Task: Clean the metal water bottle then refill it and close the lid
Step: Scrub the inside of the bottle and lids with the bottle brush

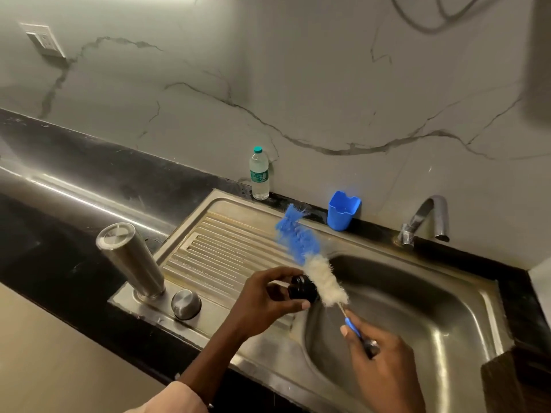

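A: How many bottles does the person have in front of them?

B: Two. One metal water bottle (pixel 131 260) stands upside down, mouth on the near left corner of the sink's (pixel 465 296) ribbed drainboard, tilting left as seen. One clear plastic bottle (pixel 259 174) with a teal cap stands far back against the marble wall; its green label carries writing too small to read.

A: And lids?

B: One rounded steel cap (pixel 186 304) sits just beside the metal bottle's mouth, to its right. One black lid (pixel 302 290) is in the left hand (pixel 269 296), pinched between curled fingers above and the thumb below, held over the near edge of the drainboard.

A: What does the other hand hold?

B: The right hand (pixel 377 362) is closed round the blue handle of one bottle brush (pixel 313 260), over the basin. The brush has white bristles low on the shaft and blue ones at the tip; the white part touches the black lid.

A: Anything else around the sink?

B: One blue plastic cup (pixel 343 210) on the far rim, one chrome tap (pixel 426 222) to its right, and one wall socket (pixel 44 40) at the far left, with no readable markings
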